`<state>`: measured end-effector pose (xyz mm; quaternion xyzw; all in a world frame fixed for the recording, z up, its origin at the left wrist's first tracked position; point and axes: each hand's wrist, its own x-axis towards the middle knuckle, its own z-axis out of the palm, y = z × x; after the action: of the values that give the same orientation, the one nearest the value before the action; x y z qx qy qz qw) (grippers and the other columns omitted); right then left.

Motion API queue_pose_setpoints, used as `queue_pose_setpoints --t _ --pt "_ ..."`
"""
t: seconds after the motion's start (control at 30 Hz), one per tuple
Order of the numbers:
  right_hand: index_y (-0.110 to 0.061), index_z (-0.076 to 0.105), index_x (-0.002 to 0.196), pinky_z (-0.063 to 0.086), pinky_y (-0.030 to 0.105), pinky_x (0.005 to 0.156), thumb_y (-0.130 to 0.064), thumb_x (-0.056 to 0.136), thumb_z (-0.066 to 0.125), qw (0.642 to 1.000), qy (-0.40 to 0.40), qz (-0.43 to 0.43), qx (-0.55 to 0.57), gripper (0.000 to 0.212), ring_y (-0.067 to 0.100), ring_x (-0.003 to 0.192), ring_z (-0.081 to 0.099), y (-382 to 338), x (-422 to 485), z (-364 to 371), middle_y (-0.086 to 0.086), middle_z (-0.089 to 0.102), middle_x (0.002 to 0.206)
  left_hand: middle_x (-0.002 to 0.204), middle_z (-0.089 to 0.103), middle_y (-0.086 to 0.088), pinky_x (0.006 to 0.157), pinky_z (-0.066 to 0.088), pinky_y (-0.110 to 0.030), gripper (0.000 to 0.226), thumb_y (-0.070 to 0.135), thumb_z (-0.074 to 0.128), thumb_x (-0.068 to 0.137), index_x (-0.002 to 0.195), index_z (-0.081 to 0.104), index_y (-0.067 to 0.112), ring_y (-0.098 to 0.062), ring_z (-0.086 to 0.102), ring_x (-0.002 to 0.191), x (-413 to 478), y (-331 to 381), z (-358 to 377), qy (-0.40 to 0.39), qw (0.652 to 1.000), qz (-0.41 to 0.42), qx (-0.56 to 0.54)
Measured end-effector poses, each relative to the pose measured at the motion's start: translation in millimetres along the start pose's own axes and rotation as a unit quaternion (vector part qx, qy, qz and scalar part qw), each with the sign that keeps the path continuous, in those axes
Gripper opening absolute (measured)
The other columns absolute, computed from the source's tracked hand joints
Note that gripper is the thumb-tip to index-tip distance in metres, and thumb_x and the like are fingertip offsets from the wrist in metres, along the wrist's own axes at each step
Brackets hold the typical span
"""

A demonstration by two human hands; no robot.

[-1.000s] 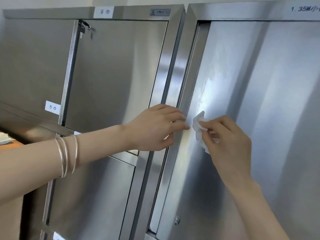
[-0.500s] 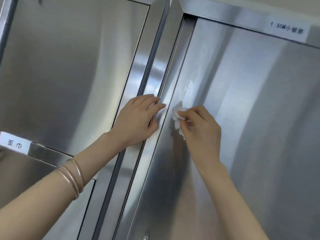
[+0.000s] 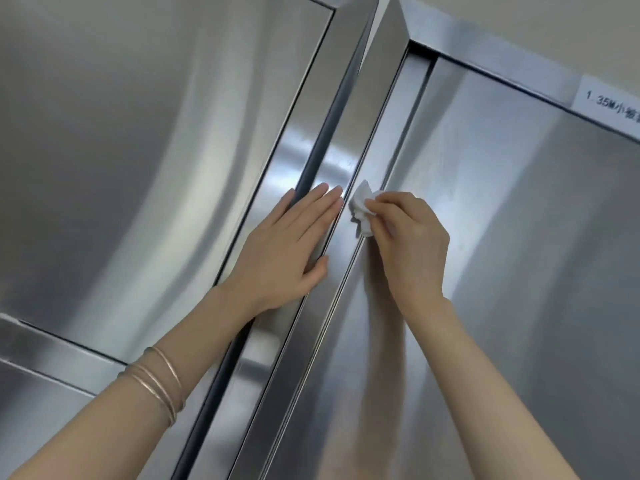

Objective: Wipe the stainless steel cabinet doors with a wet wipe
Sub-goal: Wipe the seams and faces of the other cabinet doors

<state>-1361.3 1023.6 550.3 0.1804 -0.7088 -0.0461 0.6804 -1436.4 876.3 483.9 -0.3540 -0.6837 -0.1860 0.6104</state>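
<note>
A crumpled white wet wipe (image 3: 360, 209) is pinched in my right hand (image 3: 408, 244) and pressed against the left edge of the right stainless steel cabinet door (image 3: 519, 271). My left hand (image 3: 287, 247) lies flat with straight fingers on the steel frame strip (image 3: 311, 133) between the two cabinets, just left of the wipe. The left cabinet door (image 3: 121, 150) fills the left half of the view. Thin metal bangles (image 3: 159, 379) circle my left wrist.
A white paper label (image 3: 609, 102) with printed text sticks to the top rail of the right cabinet. A horizontal steel rail (image 3: 52, 348) divides the left cabinet into an upper and a lower door. A pale wall shows above the right cabinet.
The view has closed in and tilted up on the cabinets. Both hands stay side by side, my left flat on the frame, my right holding the wipe at the right door's left edge.
</note>
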Motion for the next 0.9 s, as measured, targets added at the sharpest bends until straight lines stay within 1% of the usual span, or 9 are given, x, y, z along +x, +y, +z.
queue_pose_setpoints --t 0.07,0.23,0.33,0.47,0.53,0.67,0.77,0.83,0.9 --pt "-0.007 0.073 0.094 0.05 0.029 0.07 -0.006 0.083 0.064 1.0 0.002 -0.023 -0.007 0.014 0.026 0.092 0.064 3 4 -1 0.004 0.07 0.099 0.157 0.027 -0.005 0.119 0.019 -0.044 0.072 0.028 0.056 0.084 0.148 0.032 0.006 -0.019 0.021 0.146 4 -8 4 0.01 1.0 0.016 0.016" --pt "-0.01 0.073 0.098 0.04 0.021 0.076 -0.008 0.084 0.064 0.997 -0.059 -0.044 -0.031 0.017 0.021 0.099 0.062 10 41 -6 0.0 0.07 0.105 0.157 0.024 -0.006 0.119 0.016 -0.041 0.072 0.036 0.041 0.085 0.149 0.028 0.006 -0.019 0.019 0.146 4 -11 11 0.042 0.998 -0.006 0.037" --pt "-0.012 0.073 0.09 0.041 0.025 0.066 -0.008 0.083 0.063 0.995 -0.059 -0.055 -0.058 0.013 0.02 0.088 0.063 6 48 -1 -0.003 0.071 0.097 0.156 0.027 -0.009 0.117 0.018 -0.042 0.073 0.038 0.039 0.084 0.147 0.031 0.004 -0.022 0.022 0.145 6 -8 9 0.046 0.998 -0.022 0.026" --pt "-0.015 0.07 0.075 0.028 0.016 0.053 -0.002 0.073 0.067 0.992 -0.074 -0.083 -0.064 0.013 0.007 0.069 0.057 -4 30 6 -0.009 0.07 0.082 0.156 0.025 -0.007 0.117 0.018 -0.042 0.073 0.038 0.037 0.083 0.148 0.03 0.005 -0.022 0.022 0.145 4 -8 10 0.061 0.997 -0.021 0.035" --pt "-0.015 0.07 0.072 0.024 0.014 0.054 -0.002 0.072 0.066 0.988 -0.08 -0.114 -0.066 0.013 0.008 0.073 0.054 2 43 3 -0.007 0.069 0.078 0.156 0.026 -0.007 0.117 0.017 -0.042 0.072 0.038 0.038 0.083 0.147 0.031 0.005 -0.022 0.023 0.145 5 -9 11 0.068 0.997 -0.021 0.035" --pt "-0.014 0.072 0.078 0.024 0.015 0.057 -0.003 0.077 0.06 0.994 -0.053 -0.056 -0.076 0.017 0.011 0.08 0.056 13 98 4 -0.003 0.072 0.087 0.156 0.026 -0.006 0.118 0.018 -0.041 0.072 0.038 0.039 0.083 0.148 0.032 0.006 -0.02 0.023 0.145 5 -9 12 0.065 0.997 -0.02 0.031" --pt "-0.014 0.072 0.076 0.03 0.005 0.06 -0.002 0.075 0.058 0.996 -0.024 -0.049 -0.067 0.018 0.01 0.078 0.053 12 90 9 -0.001 0.072 0.084 0.157 0.025 -0.005 0.118 0.017 -0.041 0.072 0.037 0.041 0.083 0.148 0.031 0.007 -0.019 0.021 0.145 4 -11 12 0.067 0.997 -0.013 0.024" --pt "-0.014 0.071 0.074 0.031 0.012 0.058 -0.003 0.074 0.061 0.994 -0.04 -0.082 -0.068 0.015 0.011 0.071 0.059 12 70 10 -0.002 0.071 0.08 0.156 0.026 -0.006 0.118 0.019 -0.042 0.073 0.036 0.043 0.083 0.148 0.031 0.007 -0.019 0.022 0.145 4 -12 13 0.071 0.997 -0.009 0.025" --pt "-0.015 0.071 0.075 0.029 0.017 0.056 -0.005 0.074 0.062 0.988 -0.055 -0.116 -0.083 0.014 0.017 0.073 0.064 15 71 6 -0.002 0.072 0.081 0.156 0.027 -0.006 0.117 0.022 -0.044 0.073 0.035 0.045 0.083 0.148 0.032 0.006 -0.02 0.024 0.145 4 -13 15 0.078 0.997 -0.008 0.024"
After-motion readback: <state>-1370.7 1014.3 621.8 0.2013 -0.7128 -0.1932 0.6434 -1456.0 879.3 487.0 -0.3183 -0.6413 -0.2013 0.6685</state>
